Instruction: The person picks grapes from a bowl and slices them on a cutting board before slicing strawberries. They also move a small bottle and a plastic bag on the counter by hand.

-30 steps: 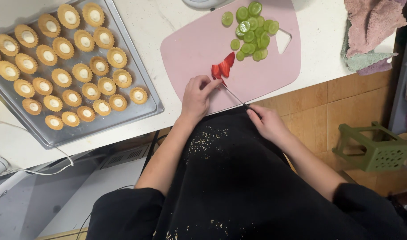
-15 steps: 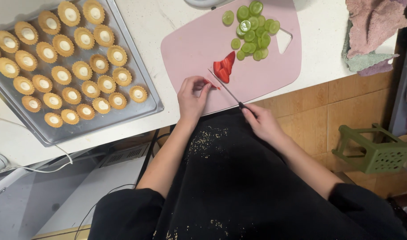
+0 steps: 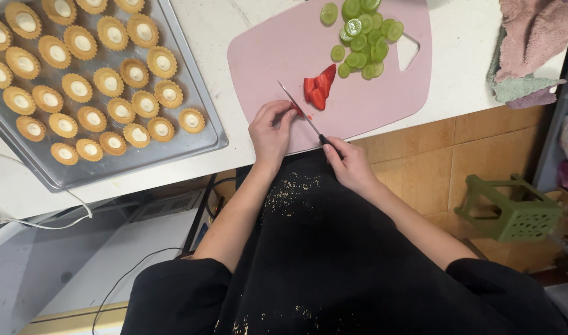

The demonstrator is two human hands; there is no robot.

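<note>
Both hands work at the near edge of the pink cutting board (image 3: 277, 56) in the head view, the only view. The left hand (image 3: 270, 129) curls over a small red strawberry piece (image 3: 294, 110), its fingertips (image 3: 288, 113) pinching it down on the board. The right hand (image 3: 349, 162) is closed round the dark handle of a thin knife (image 3: 302, 113), whose blade runs up and left, right beside those fingertips and touching or nearly touching the piece.

That closeness is the main hazard, as I judge it: the piece is small and mostly hidden under the fingers, so a slip of the blade on wet fruit could meet a fingertip. The cut also sits close to the board's front edge, near the worktop (image 3: 464, 56) lip, so a piece could roll off toward the black apron (image 3: 333, 248).

Just beyond the blade lies a cluster of cut strawberry slices (image 3: 320, 87); a sweep of the knife could scatter them into the green grape slices (image 3: 363, 34) heaped further up by the board's handle hole. Left of the board, a metal tray (image 3: 203, 133) holds rows of filled tart shells (image 3: 91, 74), well apart from the cutting. A crumpled cloth (image 3: 532, 43) lies at the right.
</note>
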